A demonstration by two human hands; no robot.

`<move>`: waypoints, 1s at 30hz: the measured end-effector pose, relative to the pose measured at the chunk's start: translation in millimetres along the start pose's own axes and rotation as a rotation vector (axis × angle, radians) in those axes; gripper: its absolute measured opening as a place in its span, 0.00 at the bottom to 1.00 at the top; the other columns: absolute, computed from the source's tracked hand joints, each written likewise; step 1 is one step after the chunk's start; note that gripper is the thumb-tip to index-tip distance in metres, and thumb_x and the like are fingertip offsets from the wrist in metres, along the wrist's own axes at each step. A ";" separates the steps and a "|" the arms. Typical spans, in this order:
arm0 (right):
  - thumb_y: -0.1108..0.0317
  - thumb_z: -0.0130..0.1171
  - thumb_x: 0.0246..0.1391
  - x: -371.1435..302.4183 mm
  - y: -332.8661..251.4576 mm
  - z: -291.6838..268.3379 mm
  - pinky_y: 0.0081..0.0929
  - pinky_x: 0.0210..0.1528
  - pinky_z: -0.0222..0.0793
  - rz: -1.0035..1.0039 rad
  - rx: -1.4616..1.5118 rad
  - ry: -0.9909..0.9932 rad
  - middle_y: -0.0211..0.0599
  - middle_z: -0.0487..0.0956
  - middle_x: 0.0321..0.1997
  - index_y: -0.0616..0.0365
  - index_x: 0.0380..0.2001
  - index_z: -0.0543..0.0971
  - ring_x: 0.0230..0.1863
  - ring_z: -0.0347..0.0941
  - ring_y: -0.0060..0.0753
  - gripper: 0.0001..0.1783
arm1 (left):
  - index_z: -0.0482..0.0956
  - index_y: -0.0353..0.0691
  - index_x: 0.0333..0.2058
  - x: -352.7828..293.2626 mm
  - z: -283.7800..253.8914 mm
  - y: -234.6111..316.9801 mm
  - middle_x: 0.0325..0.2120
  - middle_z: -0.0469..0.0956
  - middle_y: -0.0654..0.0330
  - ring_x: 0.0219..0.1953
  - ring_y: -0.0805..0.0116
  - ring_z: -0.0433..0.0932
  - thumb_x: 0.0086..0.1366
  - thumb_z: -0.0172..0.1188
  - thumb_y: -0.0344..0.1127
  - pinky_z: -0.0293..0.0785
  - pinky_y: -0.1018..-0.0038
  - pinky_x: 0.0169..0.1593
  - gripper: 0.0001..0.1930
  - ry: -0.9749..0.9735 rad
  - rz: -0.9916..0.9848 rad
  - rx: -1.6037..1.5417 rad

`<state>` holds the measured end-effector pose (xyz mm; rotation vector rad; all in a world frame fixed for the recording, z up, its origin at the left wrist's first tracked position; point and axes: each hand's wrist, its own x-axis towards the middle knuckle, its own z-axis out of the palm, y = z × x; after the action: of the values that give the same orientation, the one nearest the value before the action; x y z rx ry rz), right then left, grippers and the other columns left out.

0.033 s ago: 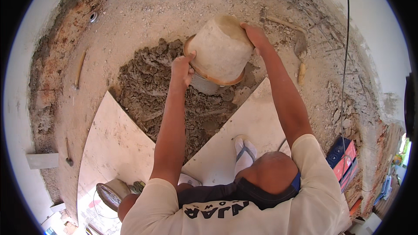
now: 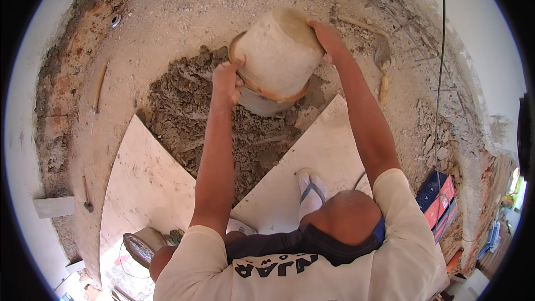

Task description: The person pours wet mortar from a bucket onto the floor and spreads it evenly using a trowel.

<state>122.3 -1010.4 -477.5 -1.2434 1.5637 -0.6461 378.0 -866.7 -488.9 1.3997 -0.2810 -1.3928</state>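
Both hands clamp 1 upturned, mortar-crusted bucket (image 2: 278, 50), tipped mouth-down over the grey mortar pile (image 2: 200, 117); a wet grey lump hangs at its rim, right above the heap. Left hand (image 2: 227, 81) grips the rim on the near-left side, right hand (image 2: 329, 38) holds the base end at the far right, so hands sit apart w/ the bucket between. 2 large pale tiles (image 2: 150, 184) flank the pile. A sandalled foot (image 2: 311, 189) stands on the right tile. Trowel (image 2: 382, 56) lies on the rough screed beyond, well apart.

Rough screed floor (image 2: 167, 17): mortar heap (image 2: 189, 111), two tiles (image 2: 145, 184), trowel (image 2: 382, 56).
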 end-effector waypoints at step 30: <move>0.59 0.64 0.53 -12.9 234.5 -176.0 0.27 0.39 0.73 0.352 0.466 0.386 0.29 0.72 0.36 0.55 0.38 0.75 0.36 0.70 0.24 0.15 | 0.70 0.41 0.28 -199.2 -136.6 178.2 0.23 0.70 0.57 0.27 0.57 0.74 0.56 0.63 0.27 0.72 0.63 0.31 0.09 -0.057 1.295 1.978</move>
<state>-132.7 -950.3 -609.8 -0.4987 1.7558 -0.9865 522.1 -712.0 -275.8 1.7432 -2.4750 0.4016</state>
